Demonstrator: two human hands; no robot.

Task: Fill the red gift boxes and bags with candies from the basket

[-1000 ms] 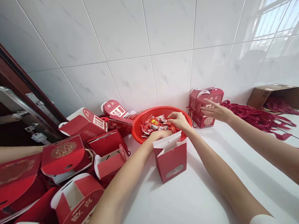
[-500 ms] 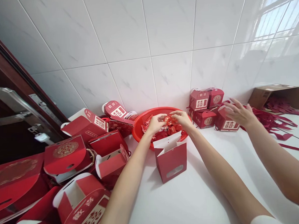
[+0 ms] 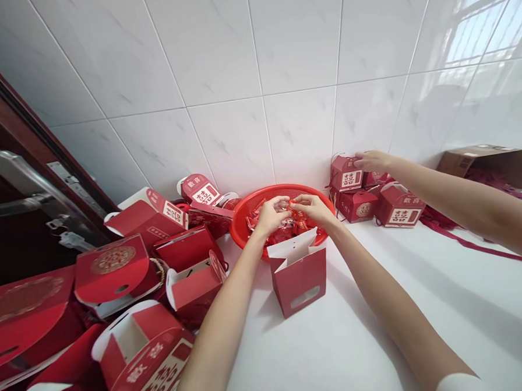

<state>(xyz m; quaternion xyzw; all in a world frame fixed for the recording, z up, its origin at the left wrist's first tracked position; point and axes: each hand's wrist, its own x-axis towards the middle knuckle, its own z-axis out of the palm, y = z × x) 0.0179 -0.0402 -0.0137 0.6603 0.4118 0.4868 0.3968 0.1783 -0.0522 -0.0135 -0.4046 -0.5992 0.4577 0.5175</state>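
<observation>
Dark red door (image 3: 10, 243) at far left, which bore a metal handle (image 3: 24, 180) with keys (image 3: 72, 240) below; pale, grey-veined tiled wall (image 3: 218, 52) behind, which mirrored a barred window (image 3: 480, 29) at upper right; brown carton (image 3: 454, 161), which stood open near the wall, red ribbons (image 3: 439, 219) beside it.

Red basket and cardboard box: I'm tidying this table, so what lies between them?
In the head view, small red boxes come first beside the basket, then dark red ribbons; another person's arm extends across.
</observation>
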